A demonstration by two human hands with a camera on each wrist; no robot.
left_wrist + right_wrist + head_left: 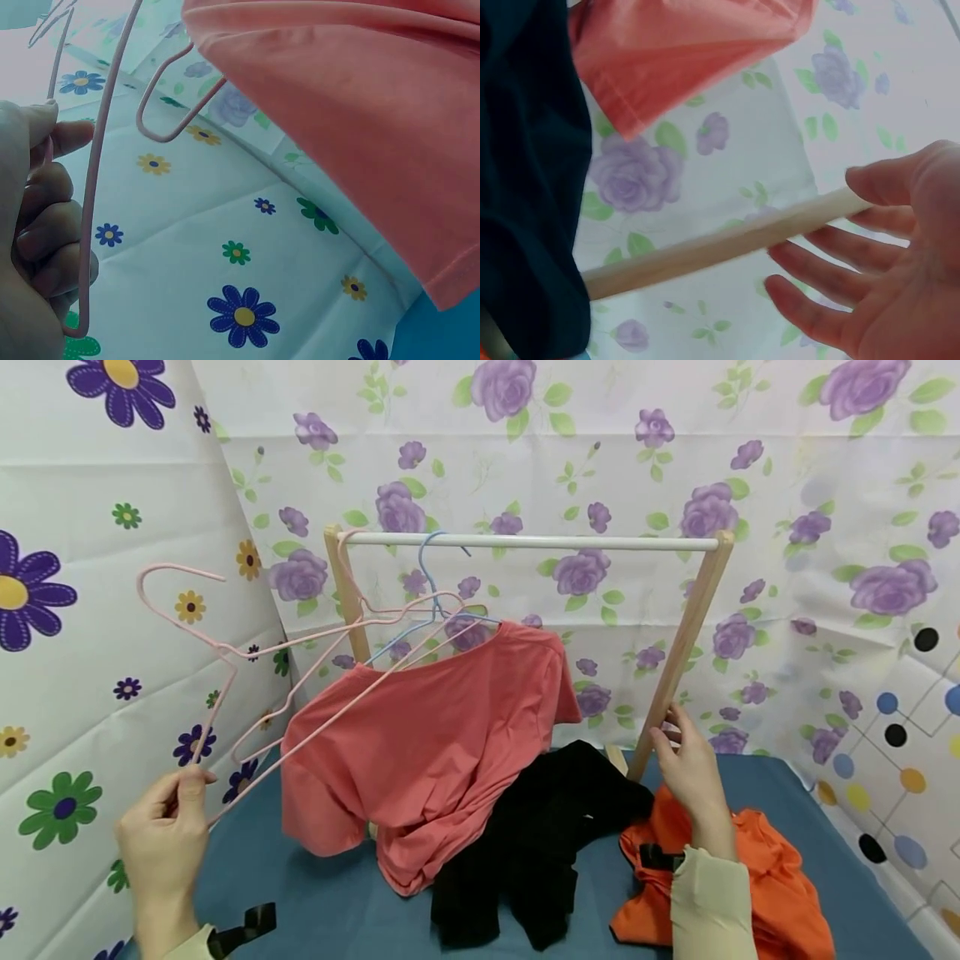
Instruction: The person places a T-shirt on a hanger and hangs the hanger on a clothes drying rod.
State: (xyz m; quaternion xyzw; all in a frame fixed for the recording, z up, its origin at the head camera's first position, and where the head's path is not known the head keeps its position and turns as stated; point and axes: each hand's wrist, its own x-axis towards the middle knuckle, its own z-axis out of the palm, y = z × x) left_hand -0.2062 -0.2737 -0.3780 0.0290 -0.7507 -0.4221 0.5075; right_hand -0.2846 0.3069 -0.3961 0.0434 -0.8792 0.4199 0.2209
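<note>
At the left, my left hand (165,827) pinches one end of a pink wire hanger (95,180), which extends off to the right in front of the rack; its hook points up and left. A second pink hanger (157,137) hangs at the rail's left end. Beside it a coral T-shirt (427,727) hangs on a blue hanger (432,581). My right hand (692,768) holds the right wooden post of the clothes rack (682,652), its thumb on one side and fingers on the other. In the right wrist view the post (720,251) passes between thumb and fingers.
Black clothing (525,852) lies on the blue tabletop (330,910) below the T-shirt. An orange garment (780,885) is bunched under my right forearm. Flowered sheets (495,468) stand behind and to the left, and a dotted one (900,768) at the right.
</note>
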